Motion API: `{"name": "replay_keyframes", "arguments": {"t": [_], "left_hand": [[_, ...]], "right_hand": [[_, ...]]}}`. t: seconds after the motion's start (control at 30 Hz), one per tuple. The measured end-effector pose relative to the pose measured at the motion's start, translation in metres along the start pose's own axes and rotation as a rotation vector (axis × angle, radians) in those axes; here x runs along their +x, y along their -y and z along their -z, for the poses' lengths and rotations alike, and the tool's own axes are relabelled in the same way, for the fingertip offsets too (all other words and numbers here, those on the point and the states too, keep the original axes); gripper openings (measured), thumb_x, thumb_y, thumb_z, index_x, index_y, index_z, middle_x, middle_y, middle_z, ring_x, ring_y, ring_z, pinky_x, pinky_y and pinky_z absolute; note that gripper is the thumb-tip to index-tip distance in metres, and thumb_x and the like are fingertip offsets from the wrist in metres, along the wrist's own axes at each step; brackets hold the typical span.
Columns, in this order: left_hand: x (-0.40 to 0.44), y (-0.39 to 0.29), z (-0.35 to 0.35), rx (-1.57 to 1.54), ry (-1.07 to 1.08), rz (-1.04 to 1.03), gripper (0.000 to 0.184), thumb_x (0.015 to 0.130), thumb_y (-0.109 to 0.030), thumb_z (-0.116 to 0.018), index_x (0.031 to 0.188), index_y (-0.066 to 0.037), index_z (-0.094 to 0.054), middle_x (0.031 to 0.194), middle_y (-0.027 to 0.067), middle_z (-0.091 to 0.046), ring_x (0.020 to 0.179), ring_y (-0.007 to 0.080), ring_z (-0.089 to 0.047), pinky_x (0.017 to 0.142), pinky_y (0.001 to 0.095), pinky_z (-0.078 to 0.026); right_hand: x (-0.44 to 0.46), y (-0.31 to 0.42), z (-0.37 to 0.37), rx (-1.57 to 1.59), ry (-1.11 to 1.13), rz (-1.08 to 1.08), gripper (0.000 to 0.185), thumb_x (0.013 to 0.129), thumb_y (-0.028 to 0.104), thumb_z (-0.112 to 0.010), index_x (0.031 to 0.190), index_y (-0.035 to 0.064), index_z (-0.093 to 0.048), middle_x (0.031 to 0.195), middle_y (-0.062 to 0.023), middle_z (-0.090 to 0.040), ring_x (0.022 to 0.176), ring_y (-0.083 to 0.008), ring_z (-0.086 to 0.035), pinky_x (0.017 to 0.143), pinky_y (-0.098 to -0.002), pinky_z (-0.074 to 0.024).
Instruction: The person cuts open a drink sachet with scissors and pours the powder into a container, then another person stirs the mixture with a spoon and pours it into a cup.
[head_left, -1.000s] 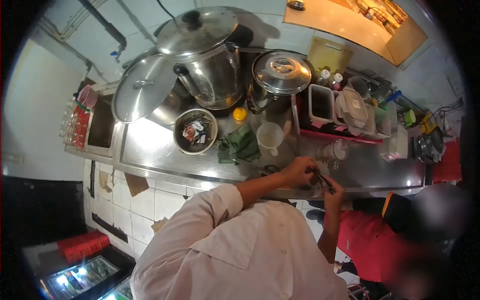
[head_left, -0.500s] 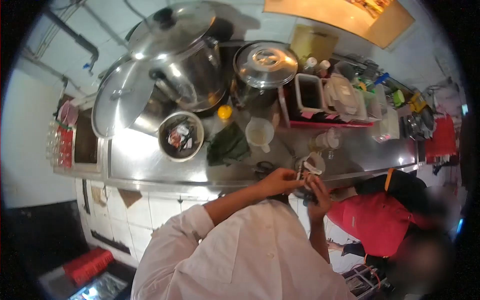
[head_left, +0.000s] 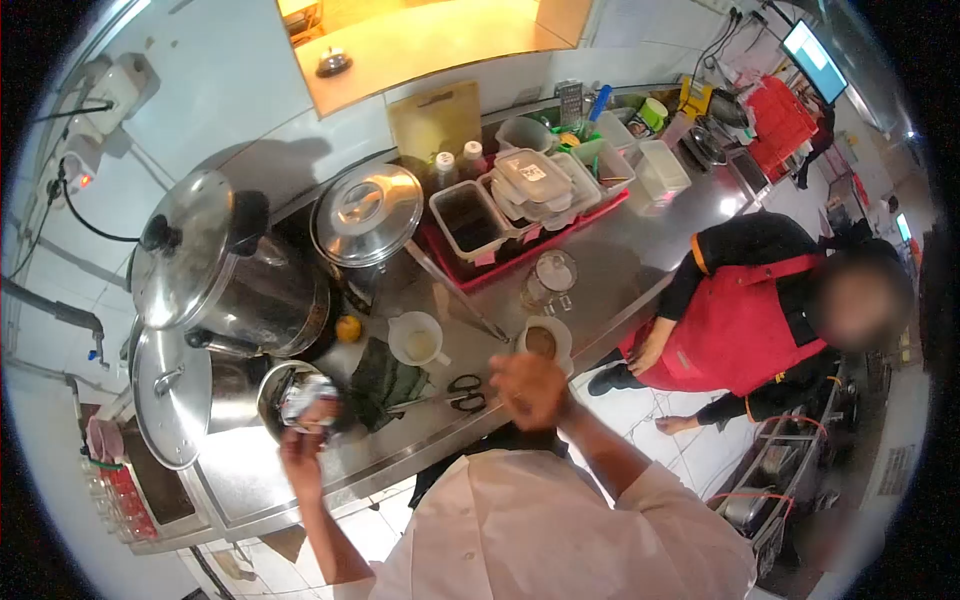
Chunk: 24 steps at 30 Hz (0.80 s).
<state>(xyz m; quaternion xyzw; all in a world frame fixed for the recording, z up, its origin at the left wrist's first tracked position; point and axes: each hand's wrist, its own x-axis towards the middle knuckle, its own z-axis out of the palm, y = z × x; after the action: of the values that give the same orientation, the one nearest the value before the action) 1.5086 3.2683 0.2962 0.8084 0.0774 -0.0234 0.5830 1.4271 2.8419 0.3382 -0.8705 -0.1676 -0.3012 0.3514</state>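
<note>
My left hand [head_left: 302, 455] grips a crumpled silver-and-reddish wrapper [head_left: 314, 403] above the round metal bowl [head_left: 270, 380], which has other wrappers in it. My right hand [head_left: 530, 392] hovers at the counter's front edge, just below a white jug [head_left: 560, 342] with brown contents. Its fingers look bent and smeared, so what they hold, if anything, cannot be made out. Black-handled scissors [head_left: 467, 393] lie between my hands. Beside the bowl are a dark green cloth-like or leafy bundle [head_left: 385, 382] and a white measuring jug [head_left: 415, 340] with pale liquid.
Large lidded steel pots [head_left: 265, 295] stand at the back left. A red tray [head_left: 500, 262] carries plastic tubs, with a glass jar [head_left: 550, 275] in front. On the right, a person in a red apron [head_left: 725, 335] stands close to the counter [head_left: 640, 270].
My hands were together over the jug, handling a small packet. Now they are apart: the left has gone to the bowl with a wrapper, the right stays near the jug. My view has turned.
</note>
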Motion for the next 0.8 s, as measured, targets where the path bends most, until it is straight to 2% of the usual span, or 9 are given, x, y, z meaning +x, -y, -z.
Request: {"name": "replay_keyframes", "arguments": {"t": [0.1, 0.17, 0.23, 0.33, 0.4, 0.5, 0.63, 0.73, 0.8], "left_hand": [[0.044, 0.007, 0.033, 0.41, -0.196, -0.319, 0.017, 0.096, -0.007, -0.058, 0.105, 0.006, -0.065, 0.092, 0.0157, -0.071, 0.081, 0.0213, -0.065, 0.075, 0.0319, -0.051], [0.062, 0.033, 0.04, 0.421, -0.154, -0.317, 0.021, 0.095, -0.01, -0.059, 0.109, 0.005, -0.065, 0.095, 0.0209, -0.071, 0.083, 0.0261, -0.067, 0.077, 0.0364, -0.052], [0.072, 0.052, 0.035, 0.421, -0.113, -0.126, 0.025, 0.09, -0.011, -0.064, 0.11, 0.003, -0.066, 0.096, 0.0231, -0.07, 0.084, 0.0312, -0.069, 0.077, 0.0382, -0.052], [0.062, 0.023, 0.009, 0.706, -0.251, -0.141, 0.033, 0.083, -0.014, -0.07, 0.113, -0.001, -0.066, 0.1, 0.0237, -0.068, 0.091, 0.0375, -0.066, 0.082, 0.0437, -0.051], [0.047, -0.01, -0.015, 0.98, -0.437, -0.137, 0.04, 0.082, -0.019, -0.072, 0.116, 0.0, -0.062, 0.105, 0.0227, -0.065, 0.098, 0.0402, -0.06, 0.086, 0.049, -0.048], [0.035, -0.019, -0.032, 1.045, -0.569, -0.058, 0.043, 0.081, -0.022, -0.072, 0.115, 0.002, -0.06, 0.107, 0.0224, -0.063, 0.101, 0.0408, -0.058, 0.086, 0.049, -0.048], [0.025, -0.014, -0.048, 1.031, -0.568, -0.049, 0.04, 0.084, -0.02, -0.07, 0.115, 0.003, -0.06, 0.109, 0.0214, -0.063, 0.102, 0.0396, -0.058, 0.087, 0.0484, -0.047], [0.015, -0.012, -0.049, 0.991, -0.583, -0.151, 0.036, 0.086, -0.019, -0.068, 0.114, 0.003, -0.061, 0.108, 0.021, -0.063, 0.101, 0.039, -0.058, 0.088, 0.0482, -0.047], [0.011, -0.008, -0.045, 0.983, -0.58, -0.209, 0.035, 0.087, -0.018, -0.068, 0.114, 0.003, -0.061, 0.107, 0.0208, -0.064, 0.1, 0.0386, -0.059, 0.086, 0.0479, -0.048]], "right_hand": [[0.034, -0.06, 0.042, -0.174, -0.435, -0.176, 0.005, 0.084, 0.002, -0.064, 0.088, 0.004, -0.067, 0.084, -0.0087, -0.068, 0.073, -0.0245, -0.063, 0.068, -0.0345, -0.0497], [0.053, -0.118, 0.069, -0.248, -0.685, -0.599, 0.007, 0.09, 0.009, -0.06, 0.089, 0.0077, -0.067, 0.083, -0.004, -0.068, 0.072, -0.0176, -0.063, 0.066, -0.0319, -0.0497], [0.056, -0.189, 0.109, 0.294, -0.715, -1.043, 0.013, 0.091, 0.019, -0.061, 0.087, 0.0086, -0.066, 0.081, -0.0023, -0.068, 0.069, -0.0141, -0.063, 0.059, -0.0282, -0.0474], [0.046, -0.28, 0.151, 0.729, -0.795, -1.227, 0.024, 0.087, 0.032, -0.068, 0.089, 0.0083, -0.065, 0.081, -0.0035, -0.069, 0.063, -0.0122, -0.06, 0.053, -0.0246, -0.042], [0.044, -0.318, 0.162, 0.534, -0.769, -1.35, 0.034, 0.082, 0.041, -0.072, 0.084, 0.0081, -0.065, 0.074, -0.0029, -0.067, 0.055, -0.0123, -0.057, 0.047, -0.0238, -0.0385], [0.063, -0.34, 0.169, 0.508, -0.58, -1.513, 0.03, 0.084, 0.037, -0.07, 0.083, 0.0072, -0.064, 0.066, -0.0026, -0.064, 0.048, -0.0125, -0.056, 0.042, -0.0255, -0.0364], [0.081, -0.391, 0.167, 0.442, -0.33, -1.574, 0.029, 0.081, 0.037, -0.073, 0.077, 0.0097, -0.064, 0.065, -0.0018, -0.064, 0.045, -0.0119, -0.053, 0.039, -0.0231, -0.0319], [0.084, -0.408, 0.167, 0.338, -0.118, -1.586, 0.027, 0.082, 0.034, -0.072, 0.077, 0.0085, -0.064, 0.065, -0.0024, -0.064, 0.048, -0.0122, -0.058, 0.039, -0.0241, -0.0355], [0.091, -0.399, 0.172, -0.179, -0.067, -1.343, 0.029, 0.079, 0.023, -0.07, 0.064, 0.0015, -0.057, 0.058, -0.009, -0.061, 0.051, -0.0207, -0.065, 0.046, -0.0332, -0.0466]]}}
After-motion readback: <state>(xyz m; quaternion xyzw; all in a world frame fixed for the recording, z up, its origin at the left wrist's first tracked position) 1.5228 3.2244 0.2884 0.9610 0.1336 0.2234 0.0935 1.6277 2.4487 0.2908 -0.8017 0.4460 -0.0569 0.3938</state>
